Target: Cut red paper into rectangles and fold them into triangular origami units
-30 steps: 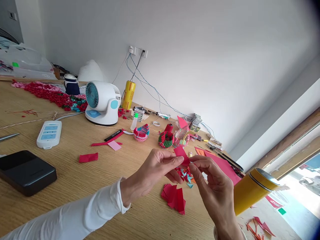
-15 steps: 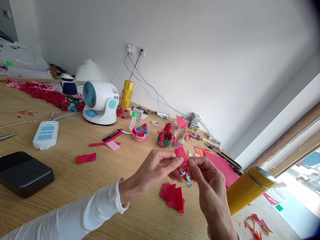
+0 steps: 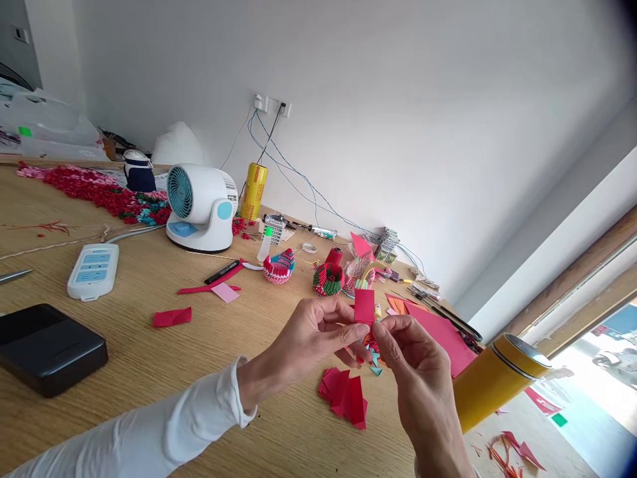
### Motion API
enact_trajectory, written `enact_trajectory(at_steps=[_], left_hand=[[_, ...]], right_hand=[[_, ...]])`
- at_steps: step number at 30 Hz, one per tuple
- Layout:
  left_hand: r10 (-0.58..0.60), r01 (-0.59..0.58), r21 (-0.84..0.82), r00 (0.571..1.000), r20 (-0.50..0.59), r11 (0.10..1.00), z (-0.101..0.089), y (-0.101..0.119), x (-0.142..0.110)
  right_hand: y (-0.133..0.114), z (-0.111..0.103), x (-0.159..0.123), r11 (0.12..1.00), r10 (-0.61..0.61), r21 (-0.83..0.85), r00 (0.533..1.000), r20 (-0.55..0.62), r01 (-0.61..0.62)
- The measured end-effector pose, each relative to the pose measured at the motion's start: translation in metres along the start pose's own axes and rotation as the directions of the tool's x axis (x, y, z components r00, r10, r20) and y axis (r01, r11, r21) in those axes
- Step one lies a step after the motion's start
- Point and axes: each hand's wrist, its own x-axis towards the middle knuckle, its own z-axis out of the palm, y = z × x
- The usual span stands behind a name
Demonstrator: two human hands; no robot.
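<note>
A small red paper piece (image 3: 364, 306) stands upright between my two hands, above the table. My left hand (image 3: 326, 330) pinches its lower left part between thumb and fingers. At its lower right edge, the thumb and forefinger of my right hand (image 3: 411, 348) close on it too. Its lower part is covered by my fingertips. Below my hands lies a loose pile of red paper pieces (image 3: 343, 396). Small folded blue and red paper bits (image 3: 376, 370) show partly behind my fingers. One more red paper strip (image 3: 172, 317) rests to the left.
Behind my hands stand folded-paper baskets (image 3: 279, 267), a white fan (image 3: 202, 206) and a yellow roll (image 3: 254, 191). A yellow flask (image 3: 497, 378) is close to my right hand. A black box (image 3: 52, 348) and a power strip (image 3: 93, 271) lie left. Red sheets (image 3: 442, 335) lie behind my right hand.
The red paper piece has turned from a tilt to nearly upright between my fingers. Both hands stay almost in place, and the view has shifted slightly.
</note>
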Motion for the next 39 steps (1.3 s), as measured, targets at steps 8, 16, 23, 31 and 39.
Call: enact_trajectory(at_steps=[8,16,23,31,39], left_hand=[[-0.019,0.019,0.002,1.000,-0.008,1.000,-0.003,0.003,0.000],[-0.089,0.088,-0.068,0.996,-0.017,0.994,-0.004,0.006,-0.001],[-0.102,0.101,0.043,0.994,0.046,0.994,-0.005,0.009,-0.002],[-0.099,0.088,0.120,0.991,0.088,0.989,-0.006,0.008,-0.002],[-0.155,0.151,0.069,0.986,0.053,0.986,-0.004,0.017,-0.005]], right_hand=[[0.000,0.000,-0.001,0.999,0.038,0.016,0.999,0.037,-0.039],[0.000,-0.001,0.002,0.999,0.038,0.001,0.996,0.076,-0.038],[-0.001,-0.004,0.002,0.998,-0.005,0.065,0.996,0.094,-0.001],[0.006,-0.005,0.000,0.990,-0.068,0.128,0.989,0.129,0.051],[0.000,-0.014,0.005,0.967,-0.244,-0.008,0.936,0.255,0.254]])
